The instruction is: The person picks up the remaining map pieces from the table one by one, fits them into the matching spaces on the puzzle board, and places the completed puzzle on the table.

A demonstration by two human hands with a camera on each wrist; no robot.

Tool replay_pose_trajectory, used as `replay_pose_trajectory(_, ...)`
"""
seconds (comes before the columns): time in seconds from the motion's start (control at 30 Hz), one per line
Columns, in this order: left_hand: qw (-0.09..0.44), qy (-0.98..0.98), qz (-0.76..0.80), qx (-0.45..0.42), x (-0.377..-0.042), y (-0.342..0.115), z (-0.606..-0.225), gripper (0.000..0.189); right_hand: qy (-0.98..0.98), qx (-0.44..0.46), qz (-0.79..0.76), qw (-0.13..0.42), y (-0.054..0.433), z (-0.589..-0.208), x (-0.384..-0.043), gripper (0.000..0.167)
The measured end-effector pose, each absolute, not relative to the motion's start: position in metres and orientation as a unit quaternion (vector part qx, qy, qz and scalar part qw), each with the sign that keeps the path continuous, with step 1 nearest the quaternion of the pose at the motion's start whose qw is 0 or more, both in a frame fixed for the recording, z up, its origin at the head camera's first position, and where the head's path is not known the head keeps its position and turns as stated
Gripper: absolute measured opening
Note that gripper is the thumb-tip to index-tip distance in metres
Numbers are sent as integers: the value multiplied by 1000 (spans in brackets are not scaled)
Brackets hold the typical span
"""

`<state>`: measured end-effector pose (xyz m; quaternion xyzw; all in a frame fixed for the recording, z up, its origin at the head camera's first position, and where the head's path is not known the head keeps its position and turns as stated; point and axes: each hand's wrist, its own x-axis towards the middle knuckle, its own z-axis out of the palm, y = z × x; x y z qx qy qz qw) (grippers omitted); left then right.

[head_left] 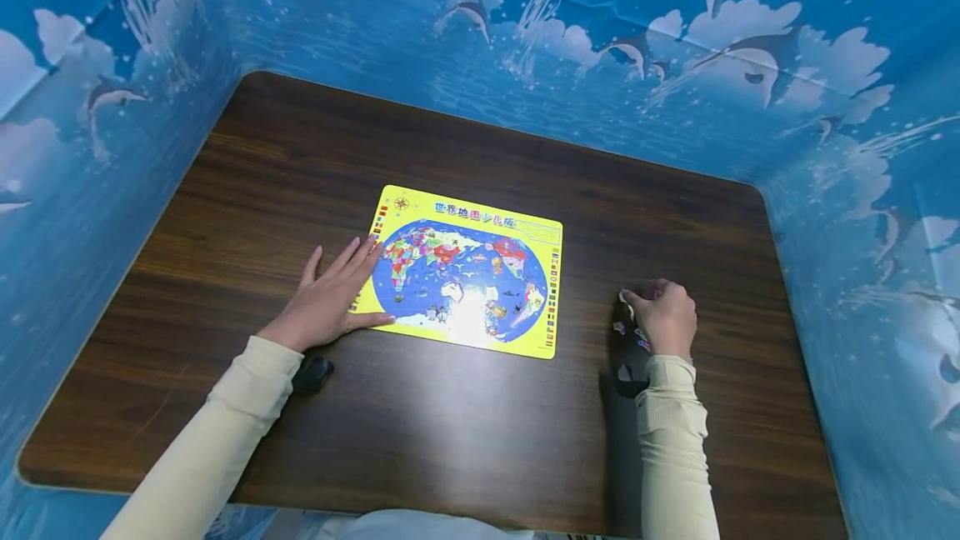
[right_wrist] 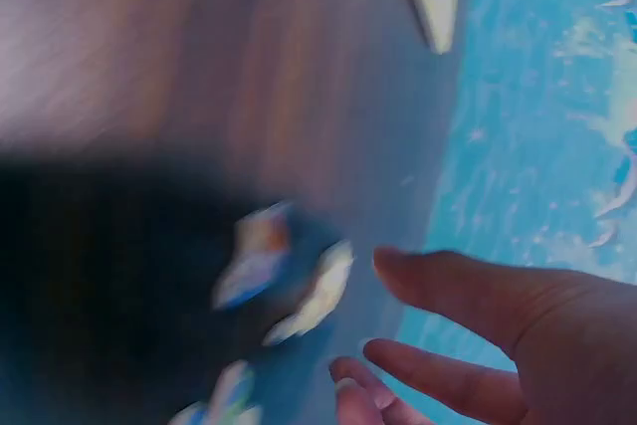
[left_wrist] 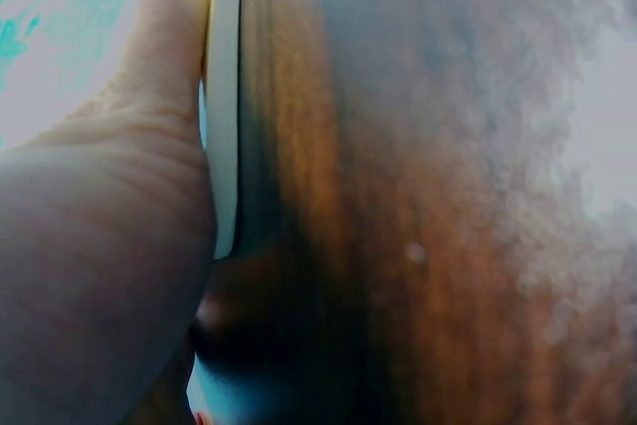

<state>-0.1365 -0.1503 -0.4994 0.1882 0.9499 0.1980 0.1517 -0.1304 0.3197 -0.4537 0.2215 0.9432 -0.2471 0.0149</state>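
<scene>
A yellow world map puzzle board (head_left: 465, 202) with a blue oval map lies mid-table. My left hand (head_left: 330, 294) rests on its left edge, fingers spread and thumb along the lower left border. In the left wrist view, the board's pale side edge (left_wrist: 226, 97) runs beside the thumb. To the right of the board, my right hand (head_left: 663, 315) is low over the table by several small puzzle pieces. A cream-coloured piece (right_wrist: 317, 296) lies just off its fingertips, which are apart with nothing seen between them. Beside that is an orange and blue piece (right_wrist: 257, 254).
The dark wooden table (head_left: 465, 432) has rounded corners. Blue dolphin-print cloth (head_left: 525, 65) hangs behind it and on both sides. A small black object (head_left: 311, 375) is under the left wrist. Glare covers the board's lower middle.
</scene>
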Motion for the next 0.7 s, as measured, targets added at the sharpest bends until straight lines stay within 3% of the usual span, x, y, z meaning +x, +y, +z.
replay_pose_trajectory(0.13, 153, 950, 194, 189, -137, -151, -498, 111, 940, 220, -259, 25, 325, -460, -124, 39)
replay_pose_trajectory(0.33, 152, 951, 191, 188, -137, -150, -497, 111, 931, 234, -282, 1, 326, -464, -125, 25)
replay_pose_trajectory(0.7, 151, 951, 190, 190, -137, -150, -498, 112, 917, 234, -321, -28, 327, -468, -121, 20)
